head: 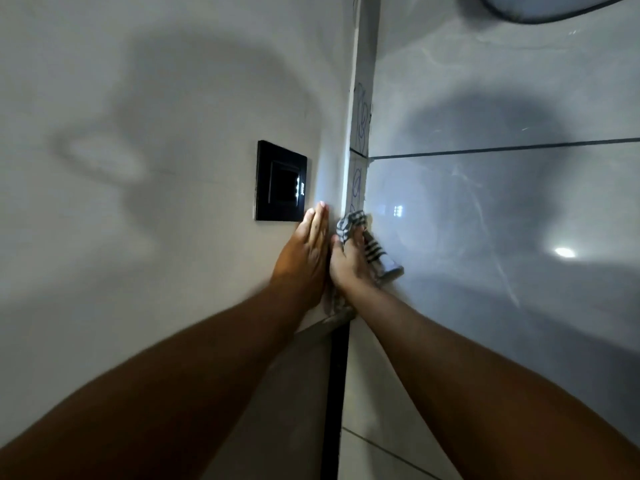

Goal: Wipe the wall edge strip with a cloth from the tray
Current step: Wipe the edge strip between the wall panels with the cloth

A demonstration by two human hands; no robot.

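Note:
A narrow pale wall edge strip [363, 98] runs vertically at the corner between a matt wall and glossy tiles, with blue scribbles on it. My right hand [349, 263] grips a grey-and-white striped cloth [375, 247] and presses it against the strip just below the scribbles. Part of the cloth hangs down below my wrist. My left hand [306, 258] lies flat on the matt wall beside the strip, fingers straight and together, holding nothing. No tray is in view.
A black wall switch panel [280, 181] sits just left of my left fingertips. Glossy grey tiles [485, 220] with dark grout lines fill the right side. A dark vertical gap [334, 393] runs below the hands. A rounded fixture edge [540, 8] shows at the top right.

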